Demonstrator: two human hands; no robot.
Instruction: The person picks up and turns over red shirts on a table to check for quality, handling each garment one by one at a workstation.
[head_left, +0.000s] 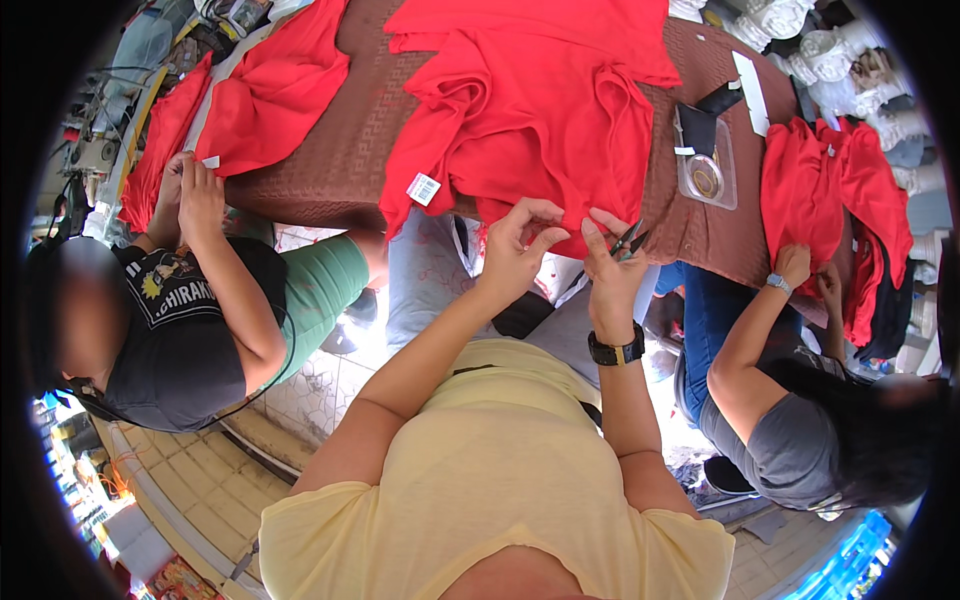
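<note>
A red garment lies spread over the brown-covered table, and its near edge hangs over the front towards me. My left hand pinches that edge between thumb and fingers. Close beside it on the right, my right hand also has its fingertips at the fabric. Small dark thread snips are held in my right hand, blades pointing away to the upper right. A white tag with print on it shows on the garment's left part. What lies right between my fingertips is too small to make out.
The brown quilted cloth covers the table. A clear plastic tray with a dark pouch and a round item stands right of the garment. Co-workers sit close on both sides, handling red garments. White rolled bundles are piled at the far right.
</note>
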